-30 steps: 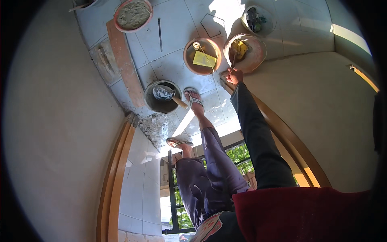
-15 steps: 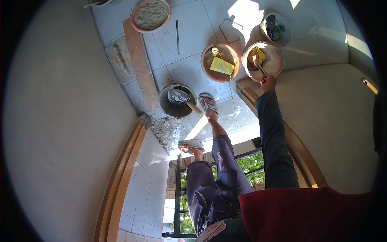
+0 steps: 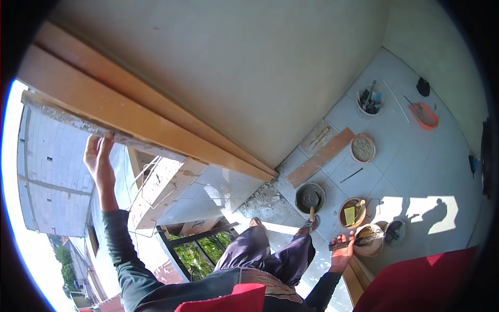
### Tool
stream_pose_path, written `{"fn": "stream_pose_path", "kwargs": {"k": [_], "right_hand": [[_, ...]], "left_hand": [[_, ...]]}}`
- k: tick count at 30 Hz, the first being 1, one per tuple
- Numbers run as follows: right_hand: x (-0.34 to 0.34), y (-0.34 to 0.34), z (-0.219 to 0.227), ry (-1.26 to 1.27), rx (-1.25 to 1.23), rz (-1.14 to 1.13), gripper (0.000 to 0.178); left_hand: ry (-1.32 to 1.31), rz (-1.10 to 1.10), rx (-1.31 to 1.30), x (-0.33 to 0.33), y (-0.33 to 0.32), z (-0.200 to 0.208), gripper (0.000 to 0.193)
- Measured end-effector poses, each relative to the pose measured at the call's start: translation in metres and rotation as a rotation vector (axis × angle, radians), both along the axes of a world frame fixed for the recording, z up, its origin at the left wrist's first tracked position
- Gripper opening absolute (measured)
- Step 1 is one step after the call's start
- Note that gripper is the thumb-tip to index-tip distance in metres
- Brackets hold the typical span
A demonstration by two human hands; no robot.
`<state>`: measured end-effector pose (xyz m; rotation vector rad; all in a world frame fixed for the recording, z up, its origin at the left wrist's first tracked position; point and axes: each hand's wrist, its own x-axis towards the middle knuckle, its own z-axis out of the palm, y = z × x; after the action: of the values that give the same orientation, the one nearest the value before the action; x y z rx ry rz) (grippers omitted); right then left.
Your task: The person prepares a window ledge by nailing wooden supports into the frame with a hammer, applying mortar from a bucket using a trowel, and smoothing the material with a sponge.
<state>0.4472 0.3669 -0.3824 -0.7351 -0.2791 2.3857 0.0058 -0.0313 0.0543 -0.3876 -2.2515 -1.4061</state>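
My left hand (image 3: 99, 158) is raised, its thumb and fingers closed at the lower edge of a long mortar-smeared strip (image 3: 78, 122). This strip lies along the orange-brown door frame (image 3: 150, 127). At lower right, my right hand (image 3: 340, 256) is wrapped round the dark handle of a slim tool (image 3: 369, 239). Its flat greyish end points right; its exact kind is unclear. Beneath it stands a pale bucket (image 3: 375, 250). Next to that, a reddish tub (image 3: 342, 220) holds water and a yellow block (image 3: 350, 216).
A trowel with a wooden handle (image 3: 312, 212) rests in a dark bucket (image 3: 298, 198) near my feet. Farther off are a mortar bucket (image 3: 362, 150), a plank (image 3: 319, 158), a metal rod (image 3: 352, 175), a tool bucket (image 3: 370, 106) and an orange basin (image 3: 427, 118). Rubble (image 3: 267, 205) lies by the frame.
My view has swung left and up toward the door frame. My left hand has come into view on the strip. My right hand has lifted the tool out of the pale bucket.
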Motion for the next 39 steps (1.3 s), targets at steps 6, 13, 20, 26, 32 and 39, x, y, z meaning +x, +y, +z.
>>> {"fn": "stream_pose_path", "kwargs": {"k": [6,13,20,26,32,39], "right_hand": [[-0.140,-0.030,0.026,-0.443,-0.052,0.246,0.040],[-0.227,-0.174,0.176,-0.012,0.782,0.584,0.028],[-0.291,-0.228,0.247,0.093,1.133,0.616,0.022],[-0.332,-0.248,0.285,0.098,1.257,0.556,0.026],[-0.360,-0.262,0.302,0.091,1.405,0.399,0.030],[-0.389,-0.271,0.283,0.163,1.408,0.115,0.025]], "left_hand": [[-0.052,-0.075,-0.173,-0.012,0.009,0.015,0.021],[0.105,-0.029,-0.397,-0.018,0.006,0.043,0.043],[0.234,-0.123,-0.414,-0.029,0.005,0.044,0.037],[0.216,-0.196,-0.357,-0.029,0.007,0.050,0.034],[0.170,-0.190,-0.423,-0.034,0.000,0.040,0.031],[0.312,-0.216,-0.366,-0.041,0.005,0.037,0.033]]}}
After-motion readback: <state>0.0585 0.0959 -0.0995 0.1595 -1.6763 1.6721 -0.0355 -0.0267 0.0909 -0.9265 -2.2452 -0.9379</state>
